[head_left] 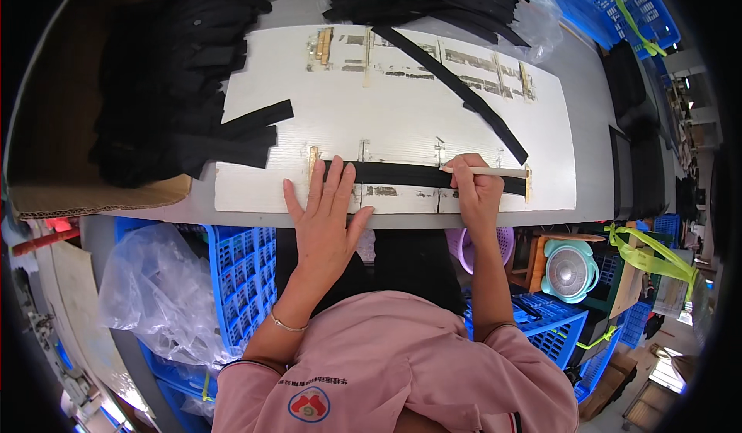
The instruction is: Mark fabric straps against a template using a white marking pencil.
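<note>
A black fabric strip (402,174) lies flat along the near edge of a white board (309,124). My left hand (325,209) rests with its fingers spread on the strip's left end. In my right hand (479,189) is a slim pale pencil-like marker (495,172), its tip at the strip near a dark line on the board. Tan tape guides (528,184) stand by the strip's right end. Another black strip (456,85) lies slantwise across the board's far half, apart from both hands.
A big pile of black strips (170,85) fills a cardboard box (100,197) at left, some overlapping the board. More black strips (417,0) lie on plastic at the back. Blue crates (243,278) stand below the table, with a small teal fan (570,271) at right.
</note>
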Motion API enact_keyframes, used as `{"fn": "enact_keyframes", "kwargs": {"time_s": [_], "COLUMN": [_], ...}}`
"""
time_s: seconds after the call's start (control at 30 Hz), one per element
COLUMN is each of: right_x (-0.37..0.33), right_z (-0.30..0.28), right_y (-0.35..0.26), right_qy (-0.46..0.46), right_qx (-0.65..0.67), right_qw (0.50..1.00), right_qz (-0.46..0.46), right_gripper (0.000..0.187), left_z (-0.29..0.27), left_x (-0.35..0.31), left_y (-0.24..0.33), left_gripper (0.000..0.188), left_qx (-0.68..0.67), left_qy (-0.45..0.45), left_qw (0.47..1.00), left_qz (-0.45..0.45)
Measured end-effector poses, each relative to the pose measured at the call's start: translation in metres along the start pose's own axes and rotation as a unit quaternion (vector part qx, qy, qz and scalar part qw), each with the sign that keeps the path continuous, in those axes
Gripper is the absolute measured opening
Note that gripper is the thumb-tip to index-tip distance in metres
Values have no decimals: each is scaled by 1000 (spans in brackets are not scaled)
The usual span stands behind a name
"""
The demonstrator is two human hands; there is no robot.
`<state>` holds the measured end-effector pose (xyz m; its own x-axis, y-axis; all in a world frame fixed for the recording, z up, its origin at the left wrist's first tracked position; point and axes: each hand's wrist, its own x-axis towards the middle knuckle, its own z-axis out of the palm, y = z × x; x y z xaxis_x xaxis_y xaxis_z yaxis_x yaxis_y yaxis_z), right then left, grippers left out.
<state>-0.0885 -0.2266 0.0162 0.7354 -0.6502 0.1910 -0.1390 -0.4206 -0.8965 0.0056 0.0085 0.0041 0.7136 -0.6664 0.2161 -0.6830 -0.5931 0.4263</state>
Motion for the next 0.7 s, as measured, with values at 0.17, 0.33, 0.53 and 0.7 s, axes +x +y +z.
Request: {"fn": "enact_keyframes", "kwargs": {"time_s": [0.17, 0.33, 0.53, 0.7], "right_x": [1, 1, 0, -2], "right_z": [-1, 2, 2, -5], "right_y": [2, 9, 6, 5], "right_qy": [-12, -9, 0, -20], "right_qx": [-7, 2, -8, 22], "right_qw": [1000, 1000, 1000, 999], "right_qz": [-20, -25, -27, -36], "right_gripper": [20, 19, 19, 21], "left_z": [4, 23, 33, 34], "left_x": [7, 20, 22, 24], "left_y": [24, 55, 59, 59], "left_gripper": [68, 64, 52, 52], "left_qx": [-47, -122, -87, -83], "left_qy": [-2, -11, -13, -8], "left_qw": [998, 984, 988, 989], "left_qz": [29, 129, 125, 125]}}
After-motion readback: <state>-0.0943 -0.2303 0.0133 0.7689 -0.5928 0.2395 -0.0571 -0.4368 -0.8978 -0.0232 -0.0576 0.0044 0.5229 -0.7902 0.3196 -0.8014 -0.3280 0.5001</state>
